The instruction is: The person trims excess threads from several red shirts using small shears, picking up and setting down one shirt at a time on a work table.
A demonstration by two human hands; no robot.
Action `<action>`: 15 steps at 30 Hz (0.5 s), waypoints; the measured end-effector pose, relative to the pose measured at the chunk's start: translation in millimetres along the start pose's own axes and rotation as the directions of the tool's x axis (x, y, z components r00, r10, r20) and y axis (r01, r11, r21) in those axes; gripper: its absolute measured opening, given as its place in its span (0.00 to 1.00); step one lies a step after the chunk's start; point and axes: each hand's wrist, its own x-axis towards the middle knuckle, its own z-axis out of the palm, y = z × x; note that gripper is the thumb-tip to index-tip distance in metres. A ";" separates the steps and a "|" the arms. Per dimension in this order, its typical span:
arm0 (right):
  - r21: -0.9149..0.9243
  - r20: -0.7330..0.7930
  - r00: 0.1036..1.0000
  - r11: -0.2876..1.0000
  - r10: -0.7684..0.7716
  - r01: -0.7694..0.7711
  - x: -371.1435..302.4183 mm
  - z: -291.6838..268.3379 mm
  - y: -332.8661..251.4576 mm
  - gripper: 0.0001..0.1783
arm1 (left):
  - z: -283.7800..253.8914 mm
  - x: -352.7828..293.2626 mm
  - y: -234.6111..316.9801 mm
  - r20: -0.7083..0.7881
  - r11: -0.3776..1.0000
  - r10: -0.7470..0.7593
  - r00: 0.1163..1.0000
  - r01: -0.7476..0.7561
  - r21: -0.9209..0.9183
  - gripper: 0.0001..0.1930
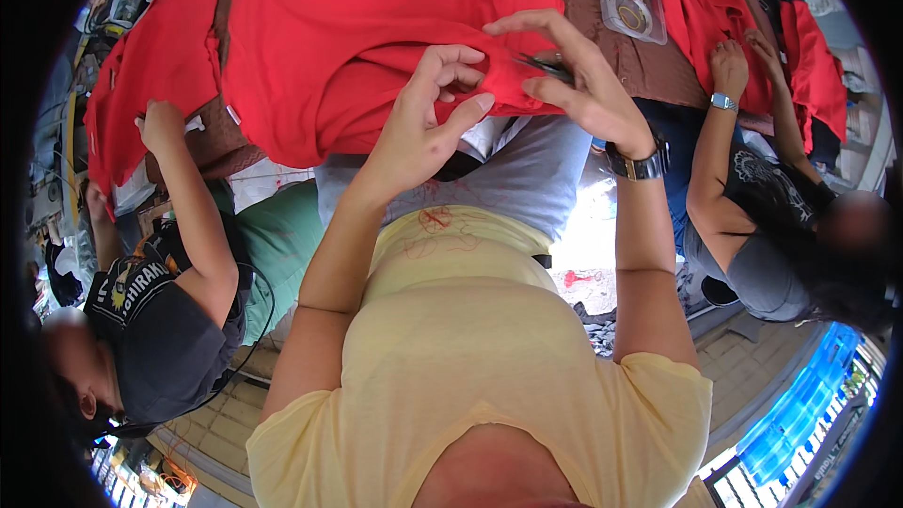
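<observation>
A large red garment (376, 9) lies across the table in front of me, its near edge hanging over my lap. My left hand (435, 113) is at that near edge, fingers curled and thumb bent toward them, with red cloth gathered between. Close by on the right, my right hand (588, 85) has its index finger arched over the cloth and its thumb below. Small dark thread snips (546, 64) rest in this hand, their points toward the left hand. The exact grip of the left fingertips is partly hidden.
On the left a co-worker (165, 320) handles a red garment (160, 66); on the right another (762, 188) handles red cloth (691, 9). A clear plastic box (632, 11) sits on the brown table cover (649, 71). Red threads (435, 218) cling to my yellow shirt.
</observation>
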 end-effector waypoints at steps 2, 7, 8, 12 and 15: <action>-0.034 0.121 0.993 0.999 0.004 0.000 8.6 2.4 3.8 0.27 | -0.1 -0.5 0.7 -0.002 0.998 -0.037 0.999 0.037 -0.054 0.19; -0.084 0.432 0.897 0.995 0.093 -0.062 34.8 -5.6 22.5 0.26 | -1.8 -2.5 7.8 0.005 0.999 -0.026 1.000 0.027 -0.020 0.20; -0.066 0.386 0.922 0.997 -0.010 0.038 40.1 -5.1 27.1 0.22 | -1.6 -2.6 10.8 -0.004 0.998 -0.051 0.999 0.051 -0.047 0.20; -0.059 -0.141 0.986 0.995 -0.084 0.076 45.0 8.5 20.8 0.18 | -7.8 2.4 -9.2 -0.098 0.984 -0.029 0.995 0.011 -0.176 0.16; -0.252 -0.198 0.948 0.948 -0.249 0.196 29.2 10.2 3.3 0.17 | -9.5 5.5 -13.4 -0.181 0.973 -0.041 0.983 -0.002 -0.231 0.13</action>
